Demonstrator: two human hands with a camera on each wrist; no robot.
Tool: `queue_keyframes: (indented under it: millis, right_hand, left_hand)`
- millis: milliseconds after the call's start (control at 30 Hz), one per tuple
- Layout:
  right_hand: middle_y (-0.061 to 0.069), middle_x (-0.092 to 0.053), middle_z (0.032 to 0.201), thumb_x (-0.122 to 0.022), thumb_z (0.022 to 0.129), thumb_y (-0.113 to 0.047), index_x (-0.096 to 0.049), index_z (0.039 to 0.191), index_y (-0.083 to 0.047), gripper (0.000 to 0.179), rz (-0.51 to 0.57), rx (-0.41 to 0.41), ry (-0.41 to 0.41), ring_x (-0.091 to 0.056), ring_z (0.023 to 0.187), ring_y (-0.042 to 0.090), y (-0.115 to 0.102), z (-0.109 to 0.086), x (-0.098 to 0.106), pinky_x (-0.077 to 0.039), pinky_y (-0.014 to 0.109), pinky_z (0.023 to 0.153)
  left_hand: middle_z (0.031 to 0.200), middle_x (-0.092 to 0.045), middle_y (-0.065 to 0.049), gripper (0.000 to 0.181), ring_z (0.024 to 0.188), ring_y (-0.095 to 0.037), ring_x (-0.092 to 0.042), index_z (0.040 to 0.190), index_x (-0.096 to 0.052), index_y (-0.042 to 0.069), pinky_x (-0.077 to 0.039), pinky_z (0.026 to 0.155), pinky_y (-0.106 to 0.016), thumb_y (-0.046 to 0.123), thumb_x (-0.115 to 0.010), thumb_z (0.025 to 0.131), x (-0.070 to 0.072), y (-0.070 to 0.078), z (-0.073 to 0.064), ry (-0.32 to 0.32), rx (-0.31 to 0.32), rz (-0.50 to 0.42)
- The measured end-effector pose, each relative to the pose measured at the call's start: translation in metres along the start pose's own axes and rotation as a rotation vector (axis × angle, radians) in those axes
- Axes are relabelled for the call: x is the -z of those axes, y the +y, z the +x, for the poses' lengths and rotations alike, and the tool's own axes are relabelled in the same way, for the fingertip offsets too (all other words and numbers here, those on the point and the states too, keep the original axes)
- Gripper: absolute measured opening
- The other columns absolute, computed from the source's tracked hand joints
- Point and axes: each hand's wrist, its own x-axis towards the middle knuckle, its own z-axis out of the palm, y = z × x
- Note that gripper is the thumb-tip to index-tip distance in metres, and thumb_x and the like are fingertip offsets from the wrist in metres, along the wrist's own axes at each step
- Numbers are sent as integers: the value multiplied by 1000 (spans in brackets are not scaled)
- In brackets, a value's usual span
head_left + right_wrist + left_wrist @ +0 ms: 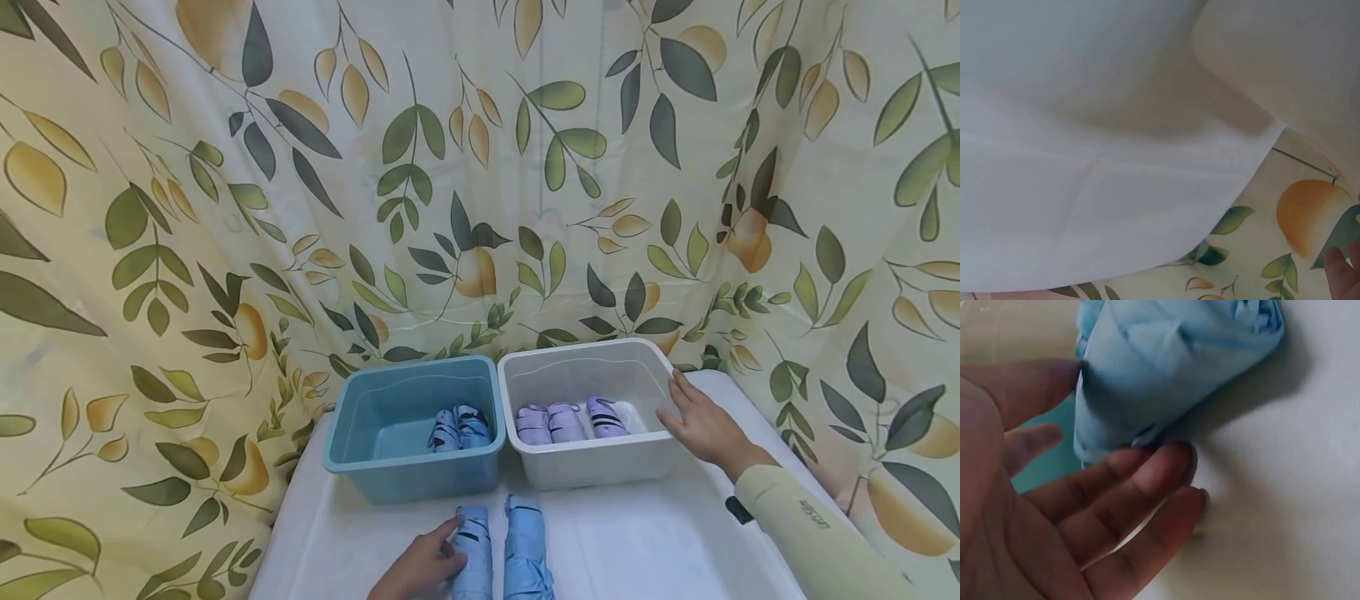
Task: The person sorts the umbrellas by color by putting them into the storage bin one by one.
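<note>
My left hand (pixel 427 558) is at the left side of a folded light-blue umbrella (pixel 472 554) lying on the table. In the left wrist view, the loosely bent fingers (pixel 1166 469) touch the edge of the umbrella (pixel 1160 375), with a gap between it and the palm. Beside it lies a second folded blue umbrella (pixel 525 546). My right hand (pixel 705 421) rests at the right rim of the white bin (pixel 592 467), fingers extended. Only fingertips of that hand (pixel 1341 275) show in the right wrist view. Several lilac folded umbrellas (pixel 567 422) lie in the white bin.
A teal bin (pixel 420 483) stands against the left side of the white one, with two blue folded umbrellas (pixel 459 429) at its right end. Both bins stand on a white-covered table (pixel 637 542). A leaf-patterned curtain (pixel 480 208) hangs behind and at both sides.
</note>
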Motion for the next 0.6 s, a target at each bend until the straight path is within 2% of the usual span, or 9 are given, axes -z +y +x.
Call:
queue_keyframes:
  millis: [67, 200, 267, 300, 433, 600]
  right_hand:
    - [27, -7, 157, -34, 100, -56, -18, 149, 12, 85, -5, 2, 0, -19, 137, 53, 0, 0, -1, -21, 65, 105]
    - [28, -8, 157, -34, 100, -56, -18, 148, 12, 85, -8, 5, 0, -19, 137, 53, 1, 0, -3, -22, 65, 105]
    - [28, -9, 157, -34, 100, -55, -19, 148, 13, 85, -7, 6, 1, -20, 136, 53, 1, -1, -3, -22, 64, 106]
    - [28, -9, 157, -34, 100, -55, -19, 148, 13, 85, -7, 6, -2, -19, 136, 53, 1, -1, -3, -22, 64, 106]
    - [29, -9, 157, -35, 100, -55, -19, 148, 13, 85, -11, 6, -2, -19, 137, 53, 0, -1, -2, -22, 64, 106]
    - [28, -7, 157, -34, 100, -54, -18, 148, 13, 84, -15, 8, -4, -18, 137, 53, 0, 0, 0, -21, 63, 107]
  left_hand:
    - [97, -63, -5, 63, 85, -25, -59, 144, -47, 15, -48, 78, -53, 35, -69, 89, -5, 1, 3, 21, 14, 20]
    - [127, -58, -16, 76, 112, -39, -55, 145, -47, 17, -40, 92, -64, 46, -76, 80, -16, 8, 6, 69, 110, 52]
    - [137, -52, -19, 84, 121, -44, -49, 145, -48, 17, -35, 94, -68, 50, -79, 74, -21, 12, 7, 95, 158, 79]
    - [136, -52, -19, 87, 120, -44, -49, 145, -48, 16, -35, 93, -69, 52, -80, 72, -23, 15, 8, 104, 173, 93]
    - [128, -55, -20, 87, 110, -40, -54, 144, -49, 15, -38, 90, -69, 48, -83, 71, -31, 21, 11, 122, 168, 125]
    - [127, -56, -18, 78, 110, -38, -54, 142, -52, 18, -37, 92, -68, 38, -83, 73, -38, 25, 13, 116, 89, 93]
